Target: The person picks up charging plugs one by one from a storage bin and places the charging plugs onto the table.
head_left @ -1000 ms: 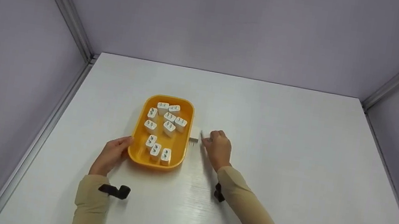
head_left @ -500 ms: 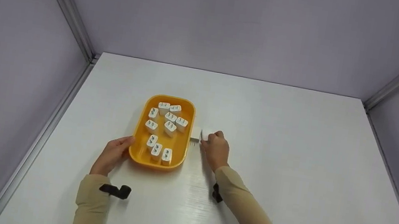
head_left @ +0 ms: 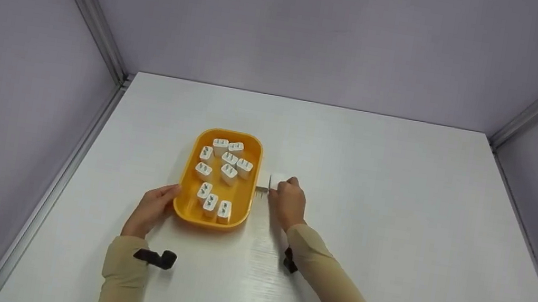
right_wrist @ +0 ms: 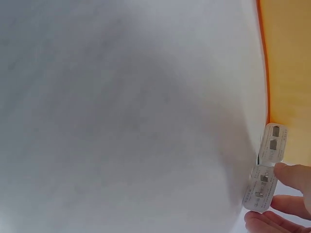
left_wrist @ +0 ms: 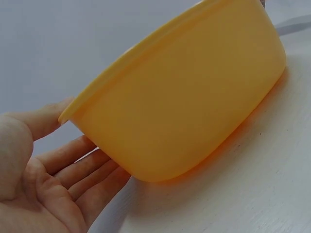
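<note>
A yellow tray [head_left: 215,223] holds several white charger plugs [head_left: 228,173] standing with their prongs up. My left hand [head_left: 152,208] holds the tray's near left corner; in the left wrist view the thumb overlaps the rim and the fingers lie along the outer wall. Against the tray's right side stands another charger plug [right_wrist: 273,143], outside on the table. My right hand [head_left: 289,203] pinches a second charger plug [right_wrist: 260,189] between thumb and fingers, end to end with the first. Both show flat metal prongs in the right wrist view.
The white table [head_left: 397,218] stretches out around the tray. Pale panels [head_left: 308,34] with grey metal corner posts [head_left: 91,2] enclose its back and sides. A black strap camera [head_left: 162,258] sits on the left wrist.
My right hand has moved slightly left with its charger plug, narrowing the gap to the plug beside the tray. The left hand and the tray keep their places.
</note>
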Demonstrator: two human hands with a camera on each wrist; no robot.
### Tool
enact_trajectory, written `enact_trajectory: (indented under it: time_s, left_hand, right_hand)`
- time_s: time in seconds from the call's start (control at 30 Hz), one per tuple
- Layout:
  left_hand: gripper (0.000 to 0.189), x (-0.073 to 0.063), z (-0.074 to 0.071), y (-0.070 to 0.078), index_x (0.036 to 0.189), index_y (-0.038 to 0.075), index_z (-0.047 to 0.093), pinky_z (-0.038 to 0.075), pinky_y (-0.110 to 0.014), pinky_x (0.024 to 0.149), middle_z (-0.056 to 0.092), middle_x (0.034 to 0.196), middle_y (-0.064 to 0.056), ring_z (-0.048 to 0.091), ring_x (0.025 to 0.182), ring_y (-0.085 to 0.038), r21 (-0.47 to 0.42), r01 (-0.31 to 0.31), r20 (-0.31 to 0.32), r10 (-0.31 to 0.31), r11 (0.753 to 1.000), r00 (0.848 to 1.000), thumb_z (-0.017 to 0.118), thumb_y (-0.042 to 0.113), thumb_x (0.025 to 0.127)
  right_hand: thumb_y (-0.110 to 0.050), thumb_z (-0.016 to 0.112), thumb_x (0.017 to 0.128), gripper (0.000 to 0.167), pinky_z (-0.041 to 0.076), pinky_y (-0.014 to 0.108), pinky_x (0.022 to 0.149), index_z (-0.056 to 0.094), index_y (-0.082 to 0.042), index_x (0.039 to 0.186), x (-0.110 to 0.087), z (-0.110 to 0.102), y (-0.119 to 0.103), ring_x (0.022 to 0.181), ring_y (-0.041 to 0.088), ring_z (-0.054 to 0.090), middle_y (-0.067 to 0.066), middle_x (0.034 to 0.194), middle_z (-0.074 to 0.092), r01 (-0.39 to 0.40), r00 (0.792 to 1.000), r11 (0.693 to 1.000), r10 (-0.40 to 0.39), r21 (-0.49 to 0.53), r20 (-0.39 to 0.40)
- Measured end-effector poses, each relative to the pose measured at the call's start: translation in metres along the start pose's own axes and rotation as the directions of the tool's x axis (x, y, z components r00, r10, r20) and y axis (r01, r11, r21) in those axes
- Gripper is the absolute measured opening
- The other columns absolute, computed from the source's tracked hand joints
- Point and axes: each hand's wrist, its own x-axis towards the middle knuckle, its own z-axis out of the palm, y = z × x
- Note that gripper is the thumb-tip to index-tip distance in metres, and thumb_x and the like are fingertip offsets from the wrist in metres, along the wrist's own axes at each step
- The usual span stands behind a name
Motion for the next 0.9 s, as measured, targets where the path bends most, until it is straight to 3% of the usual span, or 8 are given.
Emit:
enact_trajectory:
  time_s: [0.37, 0.63, 0.9]
  left_hand:
    - [0.062, 0.0005, 0.0007, -0.0023, 0.149, 0.011, 0.035, 0.036, -0.038, 0.118, 0.037, 0.156, -0.009, 0.04, 0.141, -0.023, -0.014, -0.009, 0.009, 0.009, 1.0, 1.0, 0.047, 0.045, 0.099]
    - [0.06, -0.0029, -0.0017, -0.0042, 0.146, 0.01, 0.042, 0.049, -0.021, 0.1, 0.044, 0.152, -0.01, 0.052, 0.115, -0.011, -0.033, -0.043, 0.001, 0.043, 0.999, 0.999, 0.048, 0.046, 0.098]
    - [0.059, -0.0035, -0.0009, -0.0019, 0.147, 0.011, 0.039, 0.036, -0.038, 0.118, 0.039, 0.155, -0.008, 0.043, 0.133, -0.019, -0.024, -0.023, 0.009, 0.024, 0.999, 1.0, 0.045, 0.045, 0.1]
  right_hand:
    - [-0.007, 0.068, 0.083, 0.016, 0.055, 0.041, 0.066, 0.066, 0.0, 0.069, -0.0012, -0.0011, -0.0012, 0.069, 0.031, 0.063, 0.016, 0.084, 0.061, -0.004, 1.0, 1.0, 0.004, 0.01, 0.002]
    - [0.001, 0.063, 0.082, 0.022, 0.057, 0.04, 0.062, 0.059, 0.0, 0.06, -0.0023, -0.0019, -0.0021, 0.07, 0.03, 0.067, 0.017, 0.081, 0.067, 0.068, 0.997, 0.997, -0.069, -0.027, -0.047]
    - [0.001, 0.065, 0.08, 0.013, 0.057, 0.041, 0.062, 0.064, 0.001, 0.067, -0.0038, -0.0055, -0.0036, 0.069, 0.03, 0.067, 0.016, 0.079, 0.067, 0.095, 0.991, 0.994, -0.099, -0.049, -0.092]
